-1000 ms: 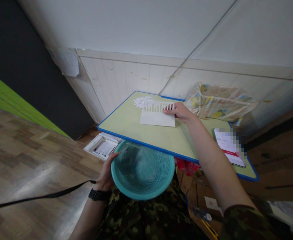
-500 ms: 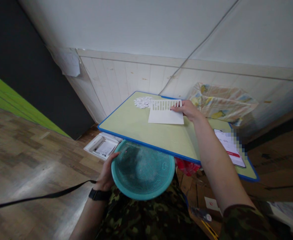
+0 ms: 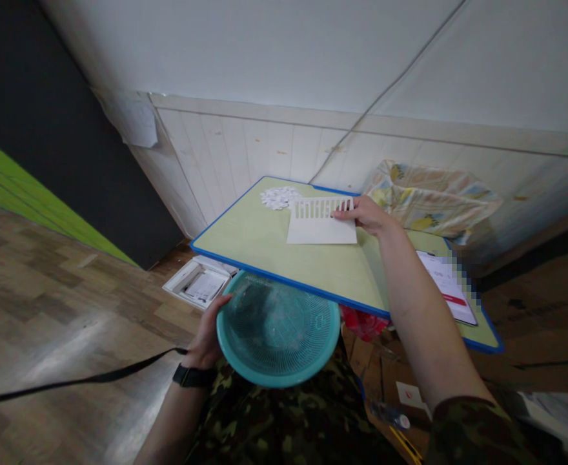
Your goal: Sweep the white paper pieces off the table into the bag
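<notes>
Two-handed hold, with both grips closed. Pinches a slotted white card (image 3: pixel 320 232) by its right end in the right hand (image 3: pixel 370 216), with the thumb across the slots. Holds it above or against the far middle of the desk (image 3: pixel 245 236), just right of a heap of small white pieces (image 3: pixel 279 197); unclear whether touching the surface. Clasps the left rim of a teal mesh basket (image 3: pixel 284 379) in the left hand (image 3: pixel 209 332), with the mouth facing up by the near edge of the desk.

Looks, as a judgement, like a step of handling the card beside the heap, with the basket at the ready. Calls, for any next move, for a steady basket close to the near edge and a light pinch, so as not to bend the thin strips between slots.

Seen farther right: a lit device (image 3: pixel 441 281) on the desk and patterned cloth (image 3: pixel 424 206) on the far side.
</notes>
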The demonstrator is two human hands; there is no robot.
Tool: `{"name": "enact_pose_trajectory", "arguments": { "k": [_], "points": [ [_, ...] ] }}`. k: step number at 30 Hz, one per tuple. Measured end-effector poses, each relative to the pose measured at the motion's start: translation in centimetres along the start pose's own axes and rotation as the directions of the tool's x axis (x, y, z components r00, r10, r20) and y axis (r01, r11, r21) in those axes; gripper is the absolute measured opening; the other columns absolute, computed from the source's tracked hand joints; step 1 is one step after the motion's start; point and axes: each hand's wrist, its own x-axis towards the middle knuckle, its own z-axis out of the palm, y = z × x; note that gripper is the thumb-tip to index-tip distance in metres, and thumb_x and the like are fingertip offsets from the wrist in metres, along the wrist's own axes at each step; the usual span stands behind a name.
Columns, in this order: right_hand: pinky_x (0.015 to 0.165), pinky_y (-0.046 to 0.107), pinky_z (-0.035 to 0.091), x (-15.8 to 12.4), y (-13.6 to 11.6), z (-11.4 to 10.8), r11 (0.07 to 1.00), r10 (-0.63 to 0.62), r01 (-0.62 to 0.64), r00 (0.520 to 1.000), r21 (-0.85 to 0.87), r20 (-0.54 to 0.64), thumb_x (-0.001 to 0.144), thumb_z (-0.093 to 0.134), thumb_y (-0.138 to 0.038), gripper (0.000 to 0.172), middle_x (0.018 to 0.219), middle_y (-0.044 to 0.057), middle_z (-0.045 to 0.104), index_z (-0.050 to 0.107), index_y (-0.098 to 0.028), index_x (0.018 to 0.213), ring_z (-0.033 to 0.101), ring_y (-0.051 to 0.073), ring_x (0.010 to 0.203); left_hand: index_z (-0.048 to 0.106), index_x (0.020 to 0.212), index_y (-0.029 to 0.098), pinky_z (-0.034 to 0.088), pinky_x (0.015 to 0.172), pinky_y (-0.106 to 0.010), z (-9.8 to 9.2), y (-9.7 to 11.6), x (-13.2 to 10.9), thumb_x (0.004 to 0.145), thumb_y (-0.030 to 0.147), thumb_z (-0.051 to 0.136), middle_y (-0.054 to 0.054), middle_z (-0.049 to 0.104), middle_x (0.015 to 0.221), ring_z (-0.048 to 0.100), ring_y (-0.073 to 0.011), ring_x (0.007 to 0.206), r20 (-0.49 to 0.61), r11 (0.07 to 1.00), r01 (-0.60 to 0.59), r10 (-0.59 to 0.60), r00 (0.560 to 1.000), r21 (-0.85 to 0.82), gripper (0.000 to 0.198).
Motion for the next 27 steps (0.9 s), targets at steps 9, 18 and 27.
{"name": "enact_pose_trajectory", "arguments": {
  "k": [9, 18, 27],
  "points": [
    [0.079, 0.038, 0.064, 0.0, 0.4, -1.1, 0.998, 0.021, -0.018, 0.999, 0.068, -0.048, 0.046, 0.107, -0.042, 0.056, 0.098, 0.01, 0.085, 0.086, -0.016, 0.091, 0.077, 0.026, 0.084, 0.08, 0.086, 0.019, 0.065, 0.063, -0.035, 0.0, -0.1, 0.0, 0.087, 0.03, 0.078, -0.008, 0.082, 0.074, 0.075, -0.0234, 0.061, -0.041, 1.0, -0.016, 0.016, 0.999, 0.014, 0.012],
    [0.074, 0.036, 0.064, -0.1, 0.6, -1.3, 0.997, 0.074, -0.074, 0.996, -0.009, -0.043, 0.044, 0.106, -0.038, 0.054, 0.095, 0.01, 0.085, 0.086, -0.015, 0.089, 0.077, 0.026, 0.08, 0.079, 0.088, 0.019, 0.065, 0.063, -0.035, 0.3, 0.0, -0.2, 0.086, 0.029, 0.078, -0.008, 0.082, 0.072, 0.075, -0.0237, 0.059, -0.019, 0.999, -0.029, 0.029, 0.999, 0.014, 0.011],
    [0.061, 0.029, 0.057, -1.3, -1.8, 1.2, 0.979, 0.119, -0.086, 0.977, -0.183, 0.179, 0.053, 0.104, -0.046, 0.046, 0.084, 0.007, 0.082, 0.086, -0.017, 0.084, 0.072, 0.021, 0.07, 0.082, 0.101, 0.019, 0.067, 0.075, -0.043, 0.0, 0.0, -0.1, 0.087, 0.031, 0.078, -0.009, 0.083, 0.076, 0.079, -0.029, 0.068, 0.0, 0.999, -0.018, 0.018, 1.0, 0.044, 0.019]
  ]
}}
